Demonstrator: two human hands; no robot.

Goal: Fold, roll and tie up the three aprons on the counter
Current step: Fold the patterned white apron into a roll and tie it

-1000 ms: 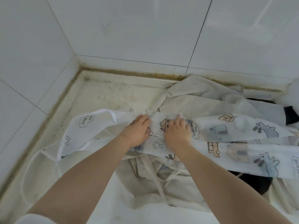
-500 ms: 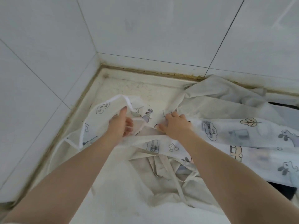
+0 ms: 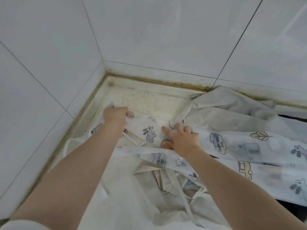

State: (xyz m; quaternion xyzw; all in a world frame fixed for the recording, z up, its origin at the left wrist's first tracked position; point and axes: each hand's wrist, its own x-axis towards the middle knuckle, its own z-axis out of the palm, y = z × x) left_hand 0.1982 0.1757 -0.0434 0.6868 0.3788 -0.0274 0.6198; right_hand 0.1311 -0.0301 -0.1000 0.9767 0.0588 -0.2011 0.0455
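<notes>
A translucent white apron printed with cartoon animals and leaves (image 3: 232, 146) stretches across the counter from the left corner to the right edge. My left hand (image 3: 115, 116) grips its top left edge near the corner wall, fingers curled round the fabric. My right hand (image 3: 181, 138) presses flat on the apron's middle with fingers spread. Under it lies a beige cloth apron (image 3: 167, 193) with long ties. A pale grey apron (image 3: 232, 112) is bunched up behind, against the back wall.
The white counter (image 3: 149, 102) runs into a tiled corner, with walls close on the left and behind. A dark area (image 3: 292, 211) shows under the fabric at the right.
My left hand has pulled the printed apron's edge farther up and left toward the corner. My right hand has flattened onto the fabric. The view has shifted left.
</notes>
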